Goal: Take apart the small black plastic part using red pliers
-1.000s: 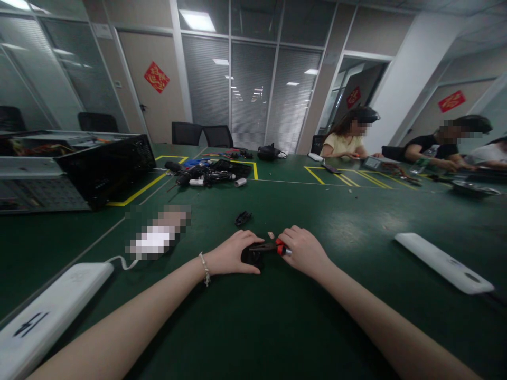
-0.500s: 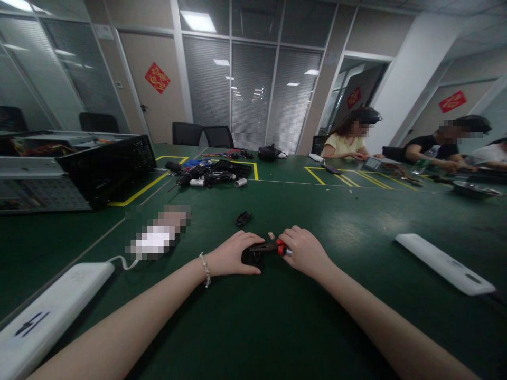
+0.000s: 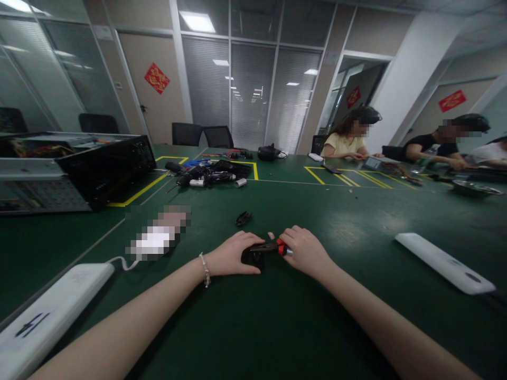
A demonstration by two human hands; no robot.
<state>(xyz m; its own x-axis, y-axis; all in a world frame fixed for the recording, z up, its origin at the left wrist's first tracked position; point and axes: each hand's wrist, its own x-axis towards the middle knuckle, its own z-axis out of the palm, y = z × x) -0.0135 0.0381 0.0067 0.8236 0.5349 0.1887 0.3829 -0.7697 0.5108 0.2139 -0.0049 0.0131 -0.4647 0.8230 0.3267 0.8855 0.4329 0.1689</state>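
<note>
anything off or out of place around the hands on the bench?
Nothing serious. The left hand steadies a small black part while the right hand works red-handled pliers on it. A loose black piece and a small pale bit lie apart just beyond them on the green table.

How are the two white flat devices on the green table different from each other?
The left white device lies near the left forearm, has a white cable at its far end and a dark mark on top. The right white device lies apart from both arms, with no cable showing and only small dark spots. Both are long, white and lie flat.
</note>
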